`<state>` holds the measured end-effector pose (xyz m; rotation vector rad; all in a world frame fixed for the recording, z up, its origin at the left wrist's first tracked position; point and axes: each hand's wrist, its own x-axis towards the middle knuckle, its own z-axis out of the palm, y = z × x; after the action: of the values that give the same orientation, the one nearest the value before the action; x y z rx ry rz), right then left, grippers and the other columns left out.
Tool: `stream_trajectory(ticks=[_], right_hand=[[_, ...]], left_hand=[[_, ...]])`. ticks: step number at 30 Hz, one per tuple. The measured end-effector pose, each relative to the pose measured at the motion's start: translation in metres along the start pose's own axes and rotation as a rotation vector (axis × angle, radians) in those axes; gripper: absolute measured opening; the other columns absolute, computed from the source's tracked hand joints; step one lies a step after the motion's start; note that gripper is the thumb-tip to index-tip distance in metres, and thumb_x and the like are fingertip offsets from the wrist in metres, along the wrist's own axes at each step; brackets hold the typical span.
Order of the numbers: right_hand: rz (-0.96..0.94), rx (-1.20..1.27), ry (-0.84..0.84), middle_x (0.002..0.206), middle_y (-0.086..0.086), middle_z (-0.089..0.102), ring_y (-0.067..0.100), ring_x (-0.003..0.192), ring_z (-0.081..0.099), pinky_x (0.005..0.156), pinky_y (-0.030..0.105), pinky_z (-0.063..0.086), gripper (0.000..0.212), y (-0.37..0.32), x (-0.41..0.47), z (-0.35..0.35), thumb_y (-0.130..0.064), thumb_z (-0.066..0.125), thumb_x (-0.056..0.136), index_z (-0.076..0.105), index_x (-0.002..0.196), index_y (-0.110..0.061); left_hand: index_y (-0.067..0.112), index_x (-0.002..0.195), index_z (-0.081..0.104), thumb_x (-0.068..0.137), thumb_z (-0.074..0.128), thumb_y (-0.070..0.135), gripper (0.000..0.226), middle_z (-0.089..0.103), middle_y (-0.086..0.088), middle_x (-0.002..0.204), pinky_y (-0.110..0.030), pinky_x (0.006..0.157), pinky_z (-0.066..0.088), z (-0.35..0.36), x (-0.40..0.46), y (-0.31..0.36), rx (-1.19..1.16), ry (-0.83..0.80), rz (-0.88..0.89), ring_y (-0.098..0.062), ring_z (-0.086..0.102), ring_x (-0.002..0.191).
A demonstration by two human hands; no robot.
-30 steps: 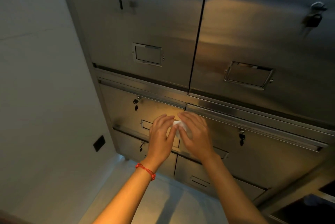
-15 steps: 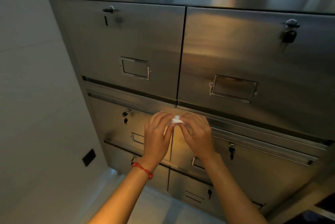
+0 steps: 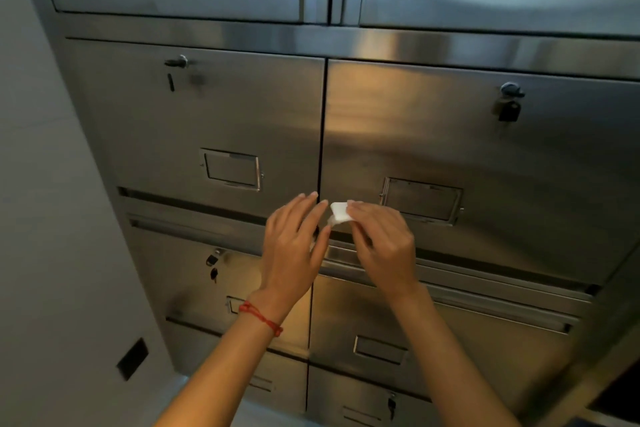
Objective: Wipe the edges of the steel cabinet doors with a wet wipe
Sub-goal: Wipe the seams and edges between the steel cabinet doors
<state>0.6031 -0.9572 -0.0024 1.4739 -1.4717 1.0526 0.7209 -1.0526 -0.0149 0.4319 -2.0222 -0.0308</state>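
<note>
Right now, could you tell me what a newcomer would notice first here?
Two bare hands meet mid-frame: the right hand pinches a folded white wet wipe by the left hand. Behind rises a steel cabinet, a black padlock hanging upper right.

Steel cabinet (image 3: pixel 346 46) ahead, doors in 2 columns w/ vertical seam (image 3: pixel 322 136) between. Both hands in front of seam: left hand (image 3: pixel 294 250) left, right hand (image 3: pixel 381 243) right, wet wipe (image 3: pixel 341 212) between. Wall (image 3: pixel 52 219) left of cabinet.
</note>
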Motion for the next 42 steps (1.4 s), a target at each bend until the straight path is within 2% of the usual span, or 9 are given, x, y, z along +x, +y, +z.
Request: stream_trajectory(ticks=[4,8,12,17,22,30,36,42], right_hand=[[-0.005,-0.064,0.052,0.096,0.013,0.071,0.022,0.091,0.068,0.082,0.033,0.051,0.021,0.000,0.025,0.007,0.004,0.071,0.074,0.071,0.095,0.002],[0.009,-0.127,0.100,0.095,0.013,0.071,0.023,0.090,0.068,0.084,0.031,0.050,0.026,-0.004,0.050,0.019,0.010,0.075,0.069,0.071,0.094,0.002],[0.008,-0.170,0.146,0.094,0.013,0.071,0.023,0.090,0.068,0.083,0.032,0.050,0.024,-0.009,0.073,0.029,0.011,0.074,0.070,0.071,0.092,0.003],[0.006,-0.214,0.182,0.095,0.016,0.071,0.025,0.092,0.068,0.085,0.035,0.052,0.022,-0.011,0.101,0.041,0.010,0.073,0.069,0.070,0.091,0.004],[0.017,-0.243,0.247,0.097,0.017,0.070,0.026,0.093,0.068,0.083,0.037,0.054,0.020,-0.014,0.128,0.047,0.008,0.071,0.073,0.070,0.093,0.005],[-0.006,-0.313,0.358,0.098,0.015,0.071,0.024,0.090,0.069,0.080,0.035,0.055,0.022,-0.014,0.172,0.040,0.006,0.069,0.076,0.069,0.099,0.004],[-0.028,-0.361,0.383,0.096,0.013,0.071,0.023,0.089,0.069,0.080,0.033,0.054,0.023,0.002,0.195,0.030,0.008,0.071,0.076,0.070,0.098,0.003],[-0.010,-0.347,0.416,0.099,0.016,0.070,0.027,0.093,0.068,0.080,0.040,0.055,0.025,0.021,0.213,0.022,0.007,0.071,0.075,0.069,0.100,0.004]], left_hand=[[0.005,0.117,0.061,0.089,0.046,0.027,0.039,0.060,-0.014,0.123,-0.038,0.101,0.033,0.000,0.025,-0.013,0.004,-0.015,0.042,-0.028,0.055,0.116],[0.005,0.118,0.061,0.090,0.046,0.028,0.038,0.059,-0.014,0.124,-0.032,0.103,0.029,-0.003,0.053,-0.030,-0.035,-0.009,0.074,-0.026,0.053,0.118],[0.005,0.117,0.061,0.090,0.046,0.027,0.038,0.059,-0.014,0.125,-0.036,0.101,0.033,-0.007,0.077,-0.044,-0.074,0.012,0.122,-0.027,0.052,0.119],[0.004,0.116,0.062,0.089,0.048,0.024,0.037,0.059,-0.016,0.124,-0.033,0.101,0.030,-0.014,0.107,-0.060,-0.094,0.058,0.196,-0.030,0.053,0.118],[0.004,0.117,0.061,0.089,0.045,0.025,0.039,0.059,-0.016,0.124,-0.038,0.099,0.035,-0.024,0.135,-0.071,-0.106,0.098,0.258,-0.031,0.054,0.117],[0.001,0.114,0.063,0.089,0.047,0.023,0.037,0.060,-0.018,0.122,-0.044,0.097,0.042,-0.036,0.184,-0.068,-0.166,0.187,0.345,-0.033,0.055,0.116],[0.002,0.115,0.063,0.089,0.048,0.024,0.037,0.059,-0.017,0.123,-0.045,0.097,0.041,-0.032,0.210,-0.058,-0.162,0.238,0.359,-0.032,0.054,0.116],[0.002,0.116,0.062,0.089,0.048,0.025,0.039,0.060,-0.018,0.122,-0.042,0.098,0.038,-0.023,0.235,-0.050,-0.123,0.258,0.359,-0.033,0.054,0.116]])
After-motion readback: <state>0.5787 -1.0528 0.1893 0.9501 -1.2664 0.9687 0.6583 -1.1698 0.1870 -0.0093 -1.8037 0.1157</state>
